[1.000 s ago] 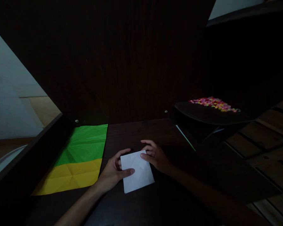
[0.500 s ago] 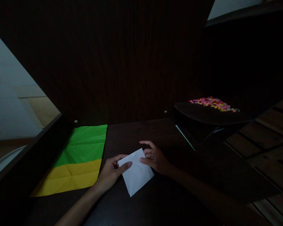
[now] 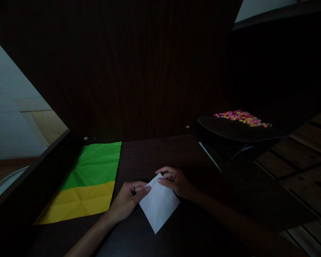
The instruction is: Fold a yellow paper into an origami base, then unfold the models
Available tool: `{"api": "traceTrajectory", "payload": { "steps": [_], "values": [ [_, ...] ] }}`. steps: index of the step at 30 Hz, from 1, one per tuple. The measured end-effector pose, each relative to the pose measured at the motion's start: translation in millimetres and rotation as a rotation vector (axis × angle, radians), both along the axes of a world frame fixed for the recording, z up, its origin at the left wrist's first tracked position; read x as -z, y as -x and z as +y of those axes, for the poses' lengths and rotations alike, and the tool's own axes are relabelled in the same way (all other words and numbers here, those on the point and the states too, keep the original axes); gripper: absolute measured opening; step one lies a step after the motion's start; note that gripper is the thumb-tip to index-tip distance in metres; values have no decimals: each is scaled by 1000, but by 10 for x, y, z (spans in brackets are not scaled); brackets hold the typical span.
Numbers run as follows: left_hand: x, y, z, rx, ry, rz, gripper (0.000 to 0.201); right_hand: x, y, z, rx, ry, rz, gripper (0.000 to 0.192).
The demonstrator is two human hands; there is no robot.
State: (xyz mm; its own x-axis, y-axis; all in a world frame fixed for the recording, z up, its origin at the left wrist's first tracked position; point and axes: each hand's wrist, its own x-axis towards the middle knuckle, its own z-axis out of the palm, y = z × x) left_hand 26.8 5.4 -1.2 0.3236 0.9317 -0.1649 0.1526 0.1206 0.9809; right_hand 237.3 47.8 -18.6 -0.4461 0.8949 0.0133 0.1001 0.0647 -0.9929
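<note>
A square of white paper (image 3: 160, 208), lightly creased, is held between both hands over the dark tabletop, one corner pointing down toward me. My left hand (image 3: 128, 199) pinches its left edge, thumb on top and fingers beneath. At the top corner, my right hand (image 3: 176, 182) grips the paper with its thumb on the face and the index finger curled around behind. The underside of the paper is hidden. Left of my hands lies a creased sheet of paper, green (image 3: 93, 164) at the far part and yellow (image 3: 77, 203) at the near part.
A dark wooden panel (image 3: 139, 71) rises behind the tabletop (image 3: 155, 153), with a raised ledge (image 3: 29, 171) along the left. To the right, a thin pale green strip (image 3: 210, 156) lies near a dark curved shelf (image 3: 219, 130) bearing a heap of small pink and yellow pieces (image 3: 240, 117).
The white paper has turned slightly and shifted toward me and to the right. My right index finger, raised before, has come down around the paper's top corner.
</note>
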Motion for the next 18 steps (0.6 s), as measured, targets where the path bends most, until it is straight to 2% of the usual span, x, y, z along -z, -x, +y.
{"api": "traceTrajectory", "payload": {
  "steps": [5,18],
  "values": [
    [-6,-5,-13,15,-10,3,35,21,17,25,39,29,-5,21],
    [5,0,-20,41,-29,28,33,1,27,35,52,-16,46,20]
  ]
}}
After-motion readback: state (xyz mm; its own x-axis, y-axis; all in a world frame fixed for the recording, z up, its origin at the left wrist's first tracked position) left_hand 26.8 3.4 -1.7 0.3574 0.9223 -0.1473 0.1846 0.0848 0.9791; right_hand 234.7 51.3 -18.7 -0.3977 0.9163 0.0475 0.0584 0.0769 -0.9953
